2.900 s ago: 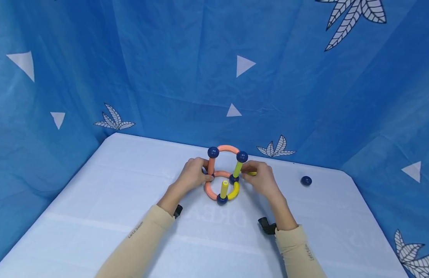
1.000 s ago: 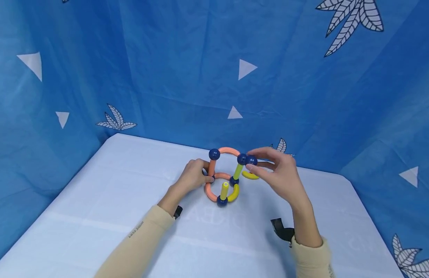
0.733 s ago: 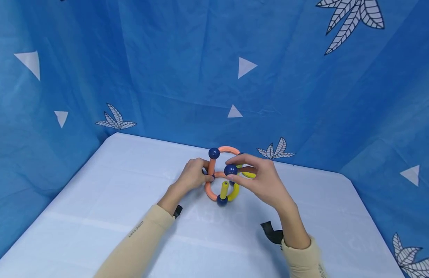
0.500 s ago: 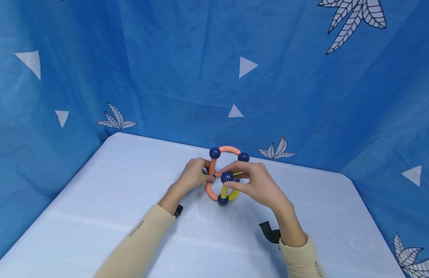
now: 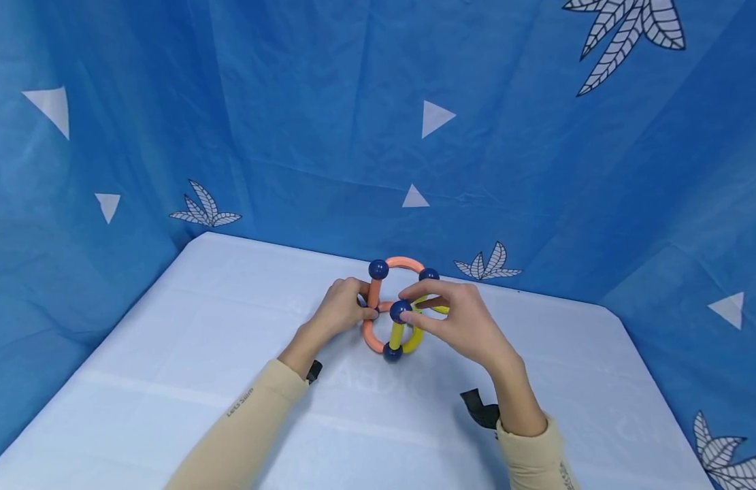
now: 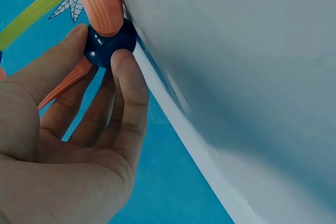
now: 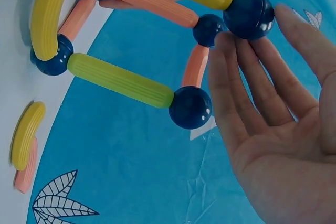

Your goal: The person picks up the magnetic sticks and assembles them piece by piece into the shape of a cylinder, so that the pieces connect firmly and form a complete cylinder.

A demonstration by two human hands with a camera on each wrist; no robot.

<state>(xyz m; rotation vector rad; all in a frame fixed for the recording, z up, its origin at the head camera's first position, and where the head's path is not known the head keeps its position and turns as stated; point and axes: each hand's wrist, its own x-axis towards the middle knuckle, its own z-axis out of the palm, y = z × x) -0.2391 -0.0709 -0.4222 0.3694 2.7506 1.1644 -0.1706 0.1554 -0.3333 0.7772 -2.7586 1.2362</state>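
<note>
A construction of magnetic rods and blue balls stands on the table. Its base is a ring of coral and yellow curved rods. My left hand [image 5: 341, 309] pinches a blue ball [image 6: 110, 45] at the base, below the upright coral rod [image 5: 374, 292]. My right hand [image 5: 466, 323] has thumb and fingertips on opposite sides of another blue ball [image 7: 249, 14], which sits atop the upright yellow rod [image 5: 397, 336]. Behind that hand, a lime rod [image 7: 121, 80] joins two more balls. A coral curved rod [image 5: 405, 262] spans the top at the back.
A loose yellow curved rod [image 7: 27, 135] and a coral piece [image 7: 26, 171] lie on the white table [image 5: 231, 327], just right of the construction. A blue patterned cloth [image 5: 304, 136] hangs behind the table and along its sides.
My right hand has brought the loose blue ball from the right side of the table and set it on the upright yellow rod. My left hand stays at the base.
</note>
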